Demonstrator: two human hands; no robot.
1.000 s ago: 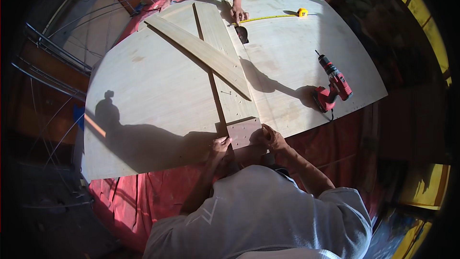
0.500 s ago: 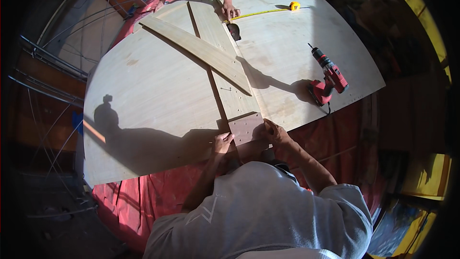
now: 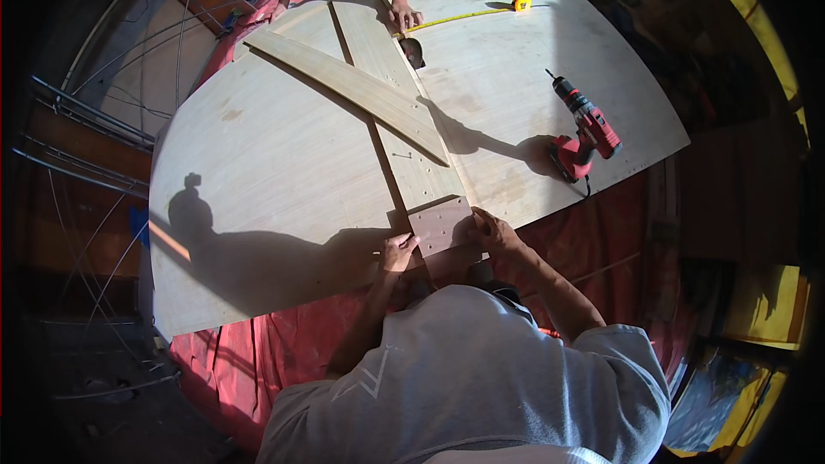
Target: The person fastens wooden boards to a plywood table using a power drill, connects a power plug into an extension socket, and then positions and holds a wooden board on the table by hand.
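Can't read a single word or number from where I'm standing, tbh. The grey shirt has a pale zigzag line mark on the back, and any print on the yellow tape measure is way too small.

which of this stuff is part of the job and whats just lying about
Seemingly in use:
small brownish board, left hand and right hand at its edges
long plank, the small board at its near end
tape measure, co-worker's hand at its drawn-out end

Apparently lying about, untouched:
red drill
loose-looking diagonal board
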